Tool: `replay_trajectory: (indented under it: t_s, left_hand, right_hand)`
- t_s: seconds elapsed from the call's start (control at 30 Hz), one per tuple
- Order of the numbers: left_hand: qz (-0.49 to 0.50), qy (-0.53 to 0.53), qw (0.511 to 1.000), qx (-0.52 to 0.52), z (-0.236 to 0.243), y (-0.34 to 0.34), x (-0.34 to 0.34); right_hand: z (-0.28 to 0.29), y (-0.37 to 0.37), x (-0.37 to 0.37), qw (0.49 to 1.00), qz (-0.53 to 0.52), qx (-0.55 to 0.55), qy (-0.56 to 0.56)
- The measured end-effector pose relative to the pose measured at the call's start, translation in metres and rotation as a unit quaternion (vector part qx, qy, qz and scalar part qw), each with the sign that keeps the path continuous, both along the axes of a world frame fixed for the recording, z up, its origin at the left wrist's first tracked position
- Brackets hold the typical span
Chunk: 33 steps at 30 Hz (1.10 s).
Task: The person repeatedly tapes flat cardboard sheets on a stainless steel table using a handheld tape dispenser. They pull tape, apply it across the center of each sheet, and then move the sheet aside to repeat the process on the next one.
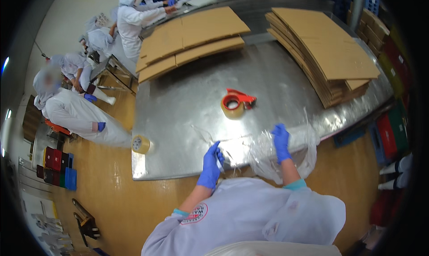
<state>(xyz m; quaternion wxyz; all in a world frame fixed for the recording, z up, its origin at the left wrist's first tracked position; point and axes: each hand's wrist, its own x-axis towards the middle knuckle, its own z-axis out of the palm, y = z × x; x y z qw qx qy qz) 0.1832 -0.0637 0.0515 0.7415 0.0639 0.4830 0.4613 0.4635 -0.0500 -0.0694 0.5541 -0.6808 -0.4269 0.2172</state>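
My left hand [209, 169], in a blue glove, is closed round a thin whitish stick-like thing [219, 165] at the table's near edge. Further right, my gloved right hand [281, 142] has its fingers closed on crumpled clear plastic film [309, 154], which spreads to both sides of it and hangs over the edge. Exactly where the fingers grip the film is hard to see. Beyond my hands, a red tape dispenser [241, 96] with a roll of clear tape [233, 110] stands on the metal table [187, 104]. Another tape roll [140, 144] sits at the table's left edge.
Flattened cardboard stacks lie at the far left [192, 32] and far right [326, 41] of the table. A person in white [76, 110] stands left of it; several others work beyond. Coloured crates [58, 166] and a pallet jack [86, 220] are on the floor at left.
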Motion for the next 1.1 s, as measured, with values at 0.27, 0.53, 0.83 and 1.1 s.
replay_trajectory:
  t_s: [0.27, 0.53, 0.83, 1.1]
  left_hand:
    - [0.048, 0.024, 0.991, 0.12, 0.023, 0.005, -0.015]
    - [0.329, 0.059, 0.93, 0.151, 0.021, 0.028, -0.198]
    - [0.018, 0.264, 0.932, 0.248, -0.001, 0.06, -0.078]
    - [-0.215, 0.734, 0.491, 0.417, -0.106, 0.088, -0.043]
  right_hand:
    - [0.08, -0.026, -0.065, 0.96, 0.115, 0.059, -0.25]
    - [0.052, -0.088, -0.023, 0.944, -0.02, -0.116, -0.31]
    - [0.051, -0.072, 0.01, 0.975, -0.109, -0.12, -0.154]
    - [0.035, -0.122, 0.045, 0.904, -0.138, -0.35, -0.201]
